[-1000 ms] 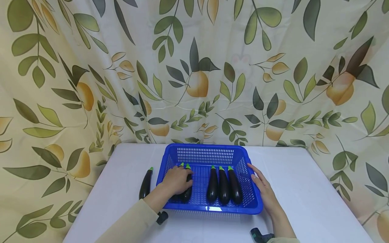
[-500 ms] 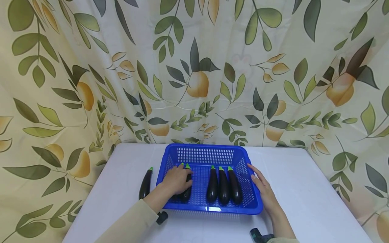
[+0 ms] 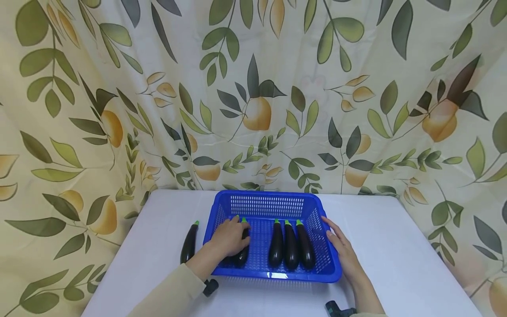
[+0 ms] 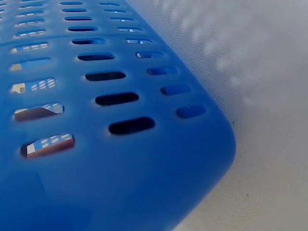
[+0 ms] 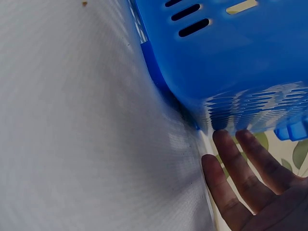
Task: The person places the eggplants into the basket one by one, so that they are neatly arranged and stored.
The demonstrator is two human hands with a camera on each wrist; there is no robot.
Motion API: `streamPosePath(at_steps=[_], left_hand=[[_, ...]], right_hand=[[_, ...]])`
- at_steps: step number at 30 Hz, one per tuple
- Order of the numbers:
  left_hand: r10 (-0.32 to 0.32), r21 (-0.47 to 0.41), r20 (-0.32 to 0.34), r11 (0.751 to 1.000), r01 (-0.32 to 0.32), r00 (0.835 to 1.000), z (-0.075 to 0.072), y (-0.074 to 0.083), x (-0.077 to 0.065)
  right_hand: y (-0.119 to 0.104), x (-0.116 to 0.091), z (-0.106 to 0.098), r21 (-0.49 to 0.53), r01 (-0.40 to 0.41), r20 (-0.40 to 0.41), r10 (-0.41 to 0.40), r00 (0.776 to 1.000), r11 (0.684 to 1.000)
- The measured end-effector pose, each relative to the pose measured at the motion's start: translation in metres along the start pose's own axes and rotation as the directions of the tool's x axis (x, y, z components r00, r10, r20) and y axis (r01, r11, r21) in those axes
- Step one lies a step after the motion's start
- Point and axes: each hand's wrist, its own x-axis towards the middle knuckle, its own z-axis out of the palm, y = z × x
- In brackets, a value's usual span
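In the head view, a blue perforated basket (image 3: 261, 200) holds several dark, glossy eggplants with green stems. My left hand (image 3: 229, 237) reaches over its left side, fingers bent down over the eggplants there, and grips an eggplant (image 3: 242, 255); the palm hides much of this group. Three eggplants (image 3: 291, 246) lie side by side to the right of it. My right hand (image 3: 345, 253) touches the basket's right side with extended fingers, seen close in the right wrist view beside the basket wall (image 5: 240, 62). In the left wrist view, the basket's outer wall (image 4: 120, 168) hides the left hand almost wholly.
One eggplant (image 3: 189, 243) lies outside the basket, to its left, on the white-covered table (image 3: 396, 255). A curtain (image 3: 293, 145) patterned with leaves and fruit hangs behind and at both sides. Dark wrist devices show at the left wrist (image 3: 211, 287) and right wrist (image 3: 338, 309).
The head view has tilted slightly, so everything sits a little lower in it. Both hands, the basket and the eggplants keep their places relative to one another.
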Motion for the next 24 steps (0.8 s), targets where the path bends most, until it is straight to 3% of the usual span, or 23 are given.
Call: streamPosePath(at_steps=[24], left_hand=[[0.012, 0.004, -0.098, 1.0, -0.012, 0.995, -0.0084, 0.0006, -0.0085]], right_hand=[[0.0019, -0.0004, -0.0012, 0.022, 0.011, 0.003, -0.011, 1.0, 1.0]])
